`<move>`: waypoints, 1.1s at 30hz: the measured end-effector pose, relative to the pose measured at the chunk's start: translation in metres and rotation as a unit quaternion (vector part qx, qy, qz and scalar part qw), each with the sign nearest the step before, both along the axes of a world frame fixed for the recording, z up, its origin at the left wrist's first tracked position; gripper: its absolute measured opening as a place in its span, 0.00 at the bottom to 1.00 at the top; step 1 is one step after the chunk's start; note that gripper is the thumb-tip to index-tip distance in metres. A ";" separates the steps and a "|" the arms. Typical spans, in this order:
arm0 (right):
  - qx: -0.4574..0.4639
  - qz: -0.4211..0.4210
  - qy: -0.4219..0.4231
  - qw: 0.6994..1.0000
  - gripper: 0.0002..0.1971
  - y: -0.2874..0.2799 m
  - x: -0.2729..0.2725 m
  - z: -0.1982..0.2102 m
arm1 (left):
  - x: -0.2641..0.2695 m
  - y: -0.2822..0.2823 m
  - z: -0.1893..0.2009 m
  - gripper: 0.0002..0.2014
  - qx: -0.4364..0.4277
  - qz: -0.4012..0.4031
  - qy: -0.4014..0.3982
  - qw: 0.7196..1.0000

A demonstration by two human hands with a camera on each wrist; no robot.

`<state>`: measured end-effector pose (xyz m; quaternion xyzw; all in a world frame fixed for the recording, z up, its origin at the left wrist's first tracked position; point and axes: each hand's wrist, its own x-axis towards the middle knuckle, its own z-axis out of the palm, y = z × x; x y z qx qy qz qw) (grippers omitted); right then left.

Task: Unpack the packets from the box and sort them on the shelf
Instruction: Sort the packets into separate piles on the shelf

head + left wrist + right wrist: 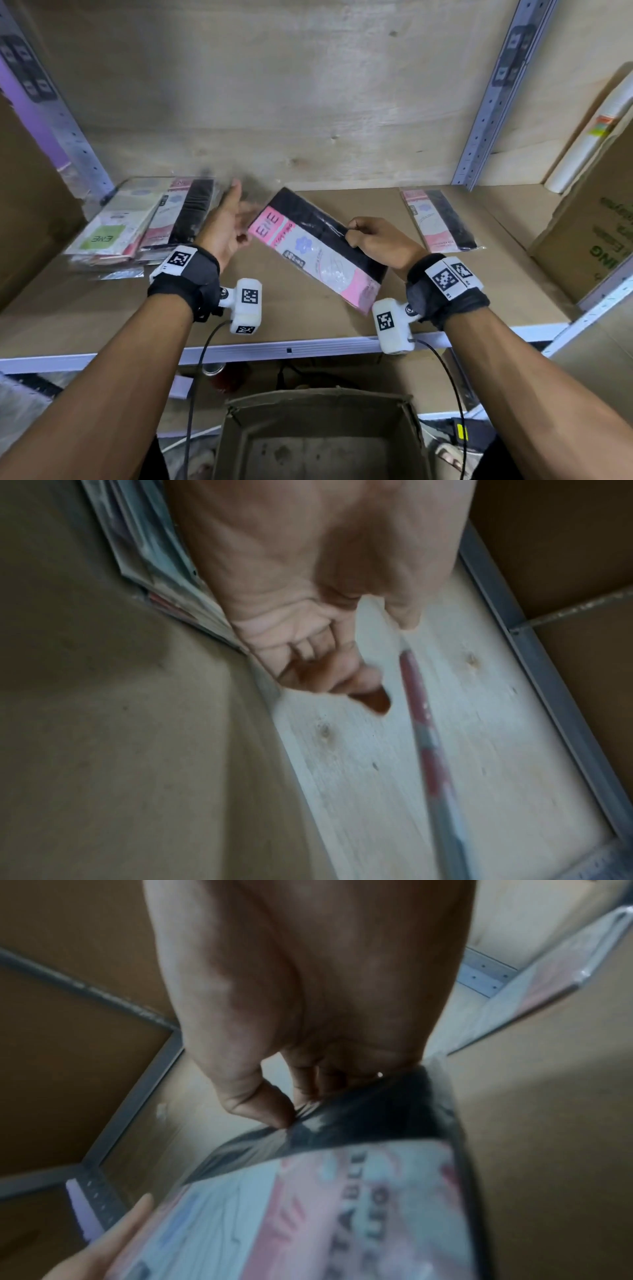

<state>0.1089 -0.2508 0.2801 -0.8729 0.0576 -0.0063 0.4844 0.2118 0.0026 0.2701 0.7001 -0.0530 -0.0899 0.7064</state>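
Observation:
A pink, white and black packet (315, 246) hangs tilted above the shelf board (479, 294). My right hand (356, 233) pinches its black long edge between thumb and fingers, as the right wrist view shows with the hand (294, 1096) on the packet (325, 1204). My left hand (236, 216) is open beside the packet's pink top corner, palm facing it; whether it touches is unclear. In the left wrist view the left hand (308, 656) has loose fingers, with the packet's edge (421, 715) just past them. The cardboard box (318, 438) stands below the shelf and looks empty.
A stack of packets (137, 222) lies at the shelf's left end, close behind my left hand. One pink and black packet (438, 219) lies flat at the back right. A large carton (589, 233) and a white roll (589, 137) fill the right end.

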 end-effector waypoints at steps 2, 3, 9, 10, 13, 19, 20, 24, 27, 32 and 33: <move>0.062 -0.019 0.000 0.998 0.09 0.001 0.001 0.001 | -0.002 -0.003 0.001 0.34 -0.058 -0.007 0.025 0.998; 0.106 -0.031 -0.003 0.994 0.09 0.003 0.001 0.001 | -0.005 -0.005 0.001 0.35 -0.055 -0.025 0.040 0.997; 0.289 -0.062 0.014 0.955 0.11 0.007 0.006 -0.005 | -0.034 -0.038 -0.008 0.27 0.123 -0.241 0.087 0.959; 0.293 -0.064 0.016 0.954 0.10 0.006 0.006 -0.007 | -0.037 -0.042 -0.008 0.22 0.122 -0.262 0.083 0.954; 0.271 -0.070 0.018 0.960 0.07 0.003 0.008 -0.009 | -0.041 -0.046 -0.008 0.18 0.119 -0.262 0.057 0.956; 0.178 0.001 0.075 0.981 0.18 -0.006 0.007 -0.008 | -0.038 -0.056 -0.010 0.20 0.121 -0.173 0.070 0.975; 0.176 -0.002 0.068 0.982 0.18 -0.008 0.007 -0.008 | -0.038 -0.059 -0.010 0.21 0.113 -0.170 0.072 0.976; 0.163 -0.075 0.031 0.983 0.16 -0.024 0.007 -0.008 | -0.035 -0.079 -0.005 0.21 0.093 -0.164 0.055 0.981; 0.132 -0.109 0.019 0.985 0.24 -0.045 0.008 -0.007 | -0.032 -0.100 -0.006 0.21 0.094 -0.159 0.028 0.982; 0.064 -0.206 -0.025 0.976 0.27 -0.089 0.006 -0.010 | -0.028 -0.154 -0.004 0.22 0.092 -0.154 0.027 0.983; 0.051 -0.220 -0.031 0.974 0.25 -0.098 0.004 -0.011 | -0.027 -0.166 -0.003 0.22 0.091 -0.158 0.031 0.983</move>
